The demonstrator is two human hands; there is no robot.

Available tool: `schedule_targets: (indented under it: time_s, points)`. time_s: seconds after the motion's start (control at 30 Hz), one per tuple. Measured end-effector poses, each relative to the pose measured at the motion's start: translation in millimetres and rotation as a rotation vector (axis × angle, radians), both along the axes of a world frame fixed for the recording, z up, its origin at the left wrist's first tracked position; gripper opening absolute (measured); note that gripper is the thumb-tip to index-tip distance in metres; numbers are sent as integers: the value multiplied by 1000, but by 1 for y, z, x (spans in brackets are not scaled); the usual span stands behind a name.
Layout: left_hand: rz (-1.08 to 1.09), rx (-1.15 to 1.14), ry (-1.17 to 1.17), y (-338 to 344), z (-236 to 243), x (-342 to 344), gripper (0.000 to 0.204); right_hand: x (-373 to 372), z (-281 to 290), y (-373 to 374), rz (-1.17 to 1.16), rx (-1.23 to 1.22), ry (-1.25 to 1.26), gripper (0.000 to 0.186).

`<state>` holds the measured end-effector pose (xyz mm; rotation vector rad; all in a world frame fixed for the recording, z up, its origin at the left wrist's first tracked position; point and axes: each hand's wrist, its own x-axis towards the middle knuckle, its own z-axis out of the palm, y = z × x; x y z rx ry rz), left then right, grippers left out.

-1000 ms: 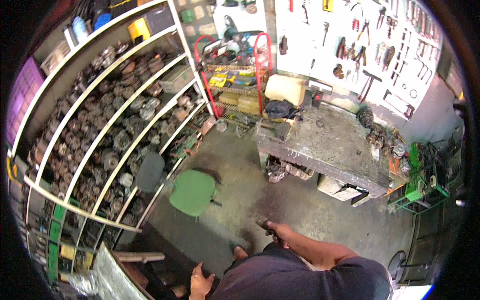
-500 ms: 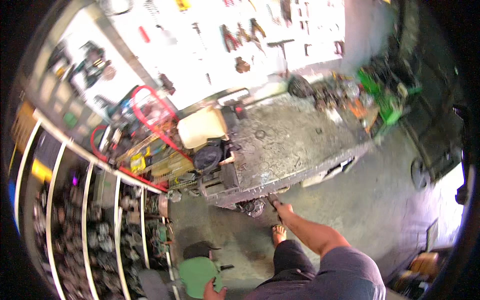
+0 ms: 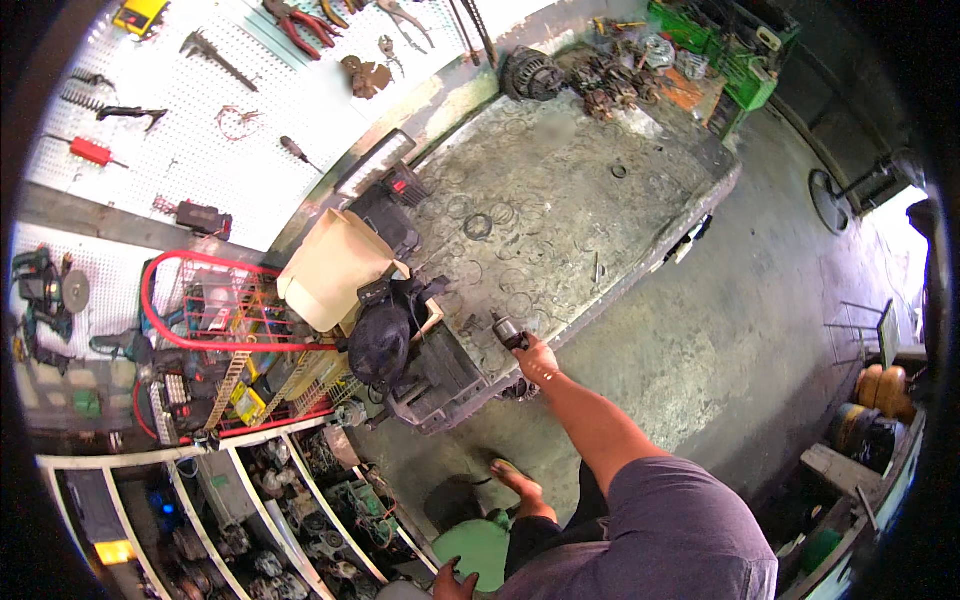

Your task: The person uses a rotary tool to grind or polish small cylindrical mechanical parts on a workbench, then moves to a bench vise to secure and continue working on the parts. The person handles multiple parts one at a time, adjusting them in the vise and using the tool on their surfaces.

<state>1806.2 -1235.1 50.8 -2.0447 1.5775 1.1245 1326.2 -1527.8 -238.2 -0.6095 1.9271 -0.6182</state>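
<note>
Dark metal cylinder (image 3: 508,330), one; lighter metal at its far end; held above or upon the near edge of the desk (image 3: 560,190), towards the left corner; its rear end hidden by the grip, contact with the desk top not possible to tell; exact kind hard to make out.

Right hand (image 3: 538,360), closed round the cylinder, fingers wrapped, their undersides out of sight; arm stretched forward from a dark sleeve.

Left hand (image 3: 455,584), cut off by the lower edge; the visible fingers part-way open, slightly apart; near a green chair seat (image 3: 475,548), touching or apart not possible to tell.

On the desk: dark ring (image 3: 478,227), flat, beyond the cylinder; smaller ring (image 3: 619,171), farther right; round dark motor part (image 3: 532,74), at the back; heap of metal parts (image 3: 610,85), just beside it, single pieces hard to separate.

At the desk's left end: black cloth item (image 3: 378,342), folds dark, shape unclear; cream box (image 3: 335,272), partly covered by it.

Outlying: red-framed rack (image 3: 215,253), contents crowded; white pegboard (image 3: 190,150) with hung tools, cut off above; shelf of parts (image 3: 285,540), lower left, dim and cut off below.
</note>
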Motion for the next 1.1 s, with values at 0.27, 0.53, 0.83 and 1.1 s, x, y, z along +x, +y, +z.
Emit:
schedule_targets:
  time_s: [0.27, 0.53, 0.83, 1.1]
  points:
    - [-562, -81, 191, -233, -64, -25, 66, -58, -9, 153, -259, 113, 269, 44]
    - [-773, -776, 94, -409, -164, -70, 65, 123, -150, 273, 1035, -36, 698, 37]
    - [-835, -976, -27, -430, -254, -28, 61, 256, -175, 267, 710, 788, -298, 38]
    - [-830, -1024, 16, -436, -252, -11, 51, 407, -215, 358, 484, 890, -543, 22]
